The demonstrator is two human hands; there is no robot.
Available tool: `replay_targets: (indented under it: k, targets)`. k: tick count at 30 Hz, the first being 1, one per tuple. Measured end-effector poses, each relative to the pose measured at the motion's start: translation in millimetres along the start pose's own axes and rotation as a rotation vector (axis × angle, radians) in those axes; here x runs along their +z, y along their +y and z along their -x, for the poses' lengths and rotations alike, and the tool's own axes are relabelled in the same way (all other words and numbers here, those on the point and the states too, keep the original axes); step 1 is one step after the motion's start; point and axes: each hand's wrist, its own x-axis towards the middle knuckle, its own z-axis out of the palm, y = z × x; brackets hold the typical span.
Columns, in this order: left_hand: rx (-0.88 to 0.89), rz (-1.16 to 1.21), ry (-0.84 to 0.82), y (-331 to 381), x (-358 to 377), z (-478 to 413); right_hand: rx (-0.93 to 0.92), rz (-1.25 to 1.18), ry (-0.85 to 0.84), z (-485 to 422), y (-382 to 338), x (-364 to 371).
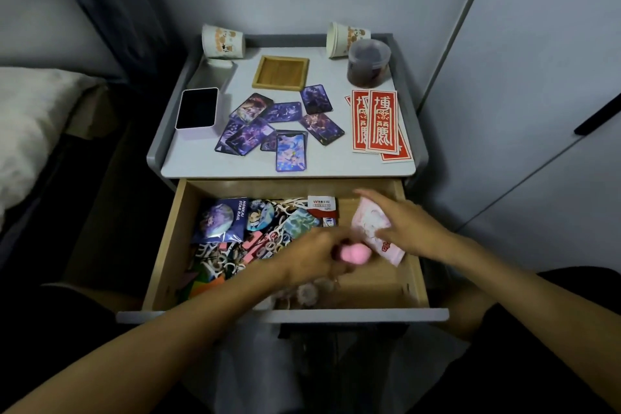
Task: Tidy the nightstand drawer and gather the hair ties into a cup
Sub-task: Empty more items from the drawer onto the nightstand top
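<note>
Our left hand (pixel 312 255) closes its grip round a small pink rounded soft thing (pixel 353 254) over the right half of the open wooden drawer (pixel 164 245). Blur hides whether it is a hair tie. Our right hand (pixel 415 228), its grip spread, rests on a pink-and-white printed packet (pixel 369 225) at the drawer's right side.

We judge the step to be picking ties out of the clutter. To do it well, we hold the packet down so nothing drags along, lift the pink thing straight up, and carry it to the white printed paper cup (pixel 347 39) beyond the drawer's back, on the grey nightstand top (pixel 195 158). Pale fluffy bits (pixel 305 294), perhaps more ties, lie by the drawer's front wall.
</note>
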Motion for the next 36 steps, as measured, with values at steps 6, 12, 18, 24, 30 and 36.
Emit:
replay_targets:
  k: [6,12,18,24,30,36]
  targets:
    - [-0.134,0.125,0.158,-19.6,-33.3,34.9,-0.011,-0.236,-0.309,-7.6,-41.5,10.9]
    - [-0.112,0.311,0.222,-18.5,-48.0,57.0,0.031,-0.475,-0.359,-16.9,-73.4,36.0]
    - [-0.171,-0.140,0.177,-45.1,-78.1,64.0,0.050,-0.424,-0.250,-32.0,-80.4,44.2]
    - [-0.668,-0.677,0.024,-104.6,-72.7,60.3,0.186,-0.501,-0.102,-47.6,-58.7,49.2]
    - [-0.653,-0.914,0.050,-106.0,-58.8,39.5,0.094,-0.499,0.031,-57.3,-62.9,78.5]
    - [-0.477,-1.083,-0.034,-107.8,-44.4,32.7,-0.014,-0.015,0.170,-79.2,-69.3,103.7]
